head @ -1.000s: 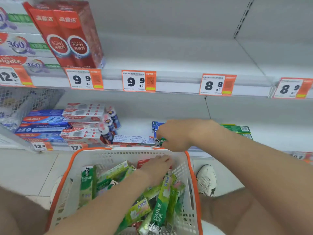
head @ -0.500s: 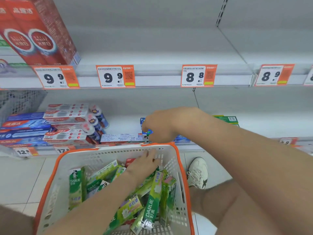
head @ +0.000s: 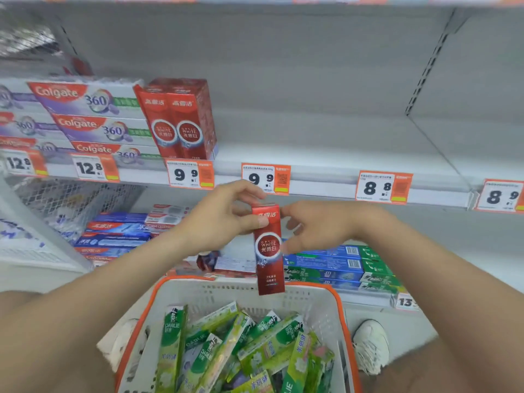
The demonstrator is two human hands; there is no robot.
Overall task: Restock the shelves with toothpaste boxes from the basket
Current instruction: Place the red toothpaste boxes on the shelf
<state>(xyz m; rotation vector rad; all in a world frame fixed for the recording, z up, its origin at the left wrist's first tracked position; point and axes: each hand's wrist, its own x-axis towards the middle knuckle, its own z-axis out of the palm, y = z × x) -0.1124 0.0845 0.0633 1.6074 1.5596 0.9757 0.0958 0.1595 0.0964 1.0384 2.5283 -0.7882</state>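
The left hand (head: 224, 219) pinches the top of a red cardboard toothpaste box (head: 269, 251), thumb on its front and fingers over its upper end, holding it upright above the far edge of a white plastic basket with an orange rim (head: 338, 304). The right hand (head: 320, 225) sits at the box's right edge with fingers curled; whether it grips cannot be told. The box reads "OPTIC WHITE". Green "DARLIE" boxes (head: 170, 344) lie heaped in the basket. On the white metal shelf (head: 340, 143) above, two matching red boxes (head: 178, 120) stand beside stacked "Colgate 360" boxes (head: 93, 120). Orange price tags (head: 190, 174) read 12.8, 9.9, 8.8 and 8.9. Blue and green boxes (head: 340, 265) lie stacked on the lower shelf behind the right hand.
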